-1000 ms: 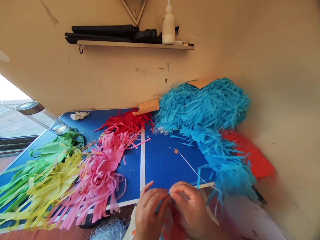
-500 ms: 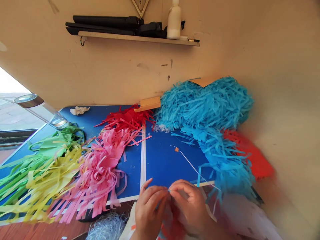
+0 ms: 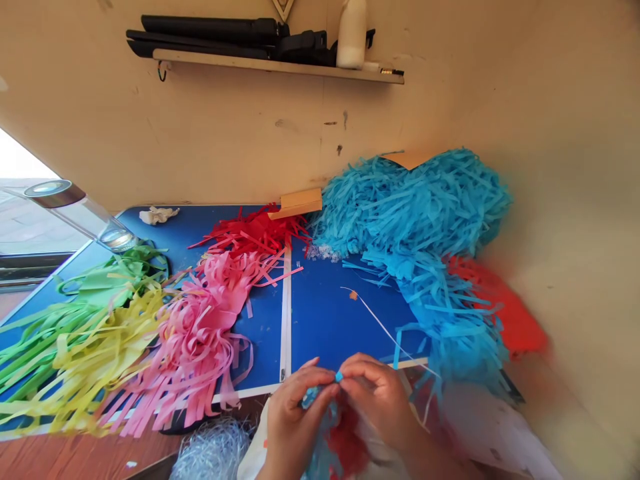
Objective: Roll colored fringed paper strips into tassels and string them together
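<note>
My left hand [image 3: 296, 412] and my right hand [image 3: 376, 397] meet at the near edge of the blue table [image 3: 330, 327], fingertips pinched together on a small blue paper piece [image 3: 339, 377]. Under the hands hang blue and red paper strips [image 3: 340, 443]. A thin white strip [image 3: 380, 327] runs from my right hand up across the table to a small orange scrap [image 3: 353, 295].
Heaps of cut paper fringe lie on the table: blue [image 3: 415, 213], orange-red [image 3: 505, 307], red [image 3: 255, 233], pink [image 3: 200, 333], yellow [image 3: 90, 360], green [image 3: 105, 280]. A glass bottle [image 3: 80, 213] lies at left. A wall shelf [image 3: 280, 67] carries black items and a white bottle [image 3: 351, 30].
My hands have shifted slightly and the blue piece now shows between the fingertips. The view has tilted down a little.
</note>
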A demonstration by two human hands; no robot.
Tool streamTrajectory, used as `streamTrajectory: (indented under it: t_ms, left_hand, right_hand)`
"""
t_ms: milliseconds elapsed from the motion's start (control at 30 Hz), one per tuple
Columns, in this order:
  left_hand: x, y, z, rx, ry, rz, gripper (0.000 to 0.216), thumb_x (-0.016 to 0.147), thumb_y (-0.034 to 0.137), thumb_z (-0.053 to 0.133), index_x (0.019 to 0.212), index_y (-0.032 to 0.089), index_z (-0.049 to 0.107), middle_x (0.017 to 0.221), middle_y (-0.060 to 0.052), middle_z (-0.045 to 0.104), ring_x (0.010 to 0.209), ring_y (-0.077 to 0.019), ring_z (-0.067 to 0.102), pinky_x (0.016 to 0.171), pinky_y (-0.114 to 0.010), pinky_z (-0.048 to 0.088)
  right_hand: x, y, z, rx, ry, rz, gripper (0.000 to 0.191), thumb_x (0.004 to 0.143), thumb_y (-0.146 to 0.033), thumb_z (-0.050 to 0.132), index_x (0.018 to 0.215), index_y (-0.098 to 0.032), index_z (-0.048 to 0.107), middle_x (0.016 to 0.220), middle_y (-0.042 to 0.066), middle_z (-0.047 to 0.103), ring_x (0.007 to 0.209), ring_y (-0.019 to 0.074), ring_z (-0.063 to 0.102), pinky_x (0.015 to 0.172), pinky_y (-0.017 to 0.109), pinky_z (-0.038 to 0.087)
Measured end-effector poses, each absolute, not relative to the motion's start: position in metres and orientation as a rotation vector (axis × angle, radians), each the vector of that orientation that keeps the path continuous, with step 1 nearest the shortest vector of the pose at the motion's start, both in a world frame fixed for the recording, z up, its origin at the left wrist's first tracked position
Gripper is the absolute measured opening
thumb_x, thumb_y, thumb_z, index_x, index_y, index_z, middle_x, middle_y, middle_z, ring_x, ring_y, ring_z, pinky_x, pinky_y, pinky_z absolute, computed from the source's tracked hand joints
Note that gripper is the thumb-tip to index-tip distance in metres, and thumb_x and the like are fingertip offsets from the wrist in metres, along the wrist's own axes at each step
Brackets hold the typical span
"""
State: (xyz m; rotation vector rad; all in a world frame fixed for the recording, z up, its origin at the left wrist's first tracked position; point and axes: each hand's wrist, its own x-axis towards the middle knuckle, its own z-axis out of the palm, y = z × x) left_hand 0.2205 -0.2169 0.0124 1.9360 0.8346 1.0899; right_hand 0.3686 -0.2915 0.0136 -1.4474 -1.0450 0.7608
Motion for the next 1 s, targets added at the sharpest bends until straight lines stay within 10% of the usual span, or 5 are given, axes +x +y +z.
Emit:
streamTrajectory:
  t_ms: [567,1000]
  left_hand:
    - [0.225,-0.219,0.012,1.927,0.718,1.068,0.014,0.079,0.014,0.07,0.083,0.027,0.069,0.077,0.008,0.075,0.073,-0.0107,0.072,0.096,-0.029,0.053]
    - [0.214,-0.214,0.006,1.749,0.869,0.918,0.004,0.079,0.021,0.065,0.075,0.023,0.066,0.077,-0.001,0.069,0.074,-0.0157,0.067,0.069,-0.022,0.053]
  right_hand:
    - [0.368,-0.291,0.013,-1.387,-1.238,0.52,0.014,0.08,-0.009,0.054,0.08,-0.022,0.06,0.08,-0.002,0.063,0.076,0.0114,0.062,0.071,0.02,0.049]
    - [0.387,-0.262,0.026,-1.443,-1.702,0.313,0.012,0.083,-0.014,0.054,0.083,-0.022,0.064,0.083,0.001,0.069,0.08,0.0154,0.063,0.078,0.03,0.045]
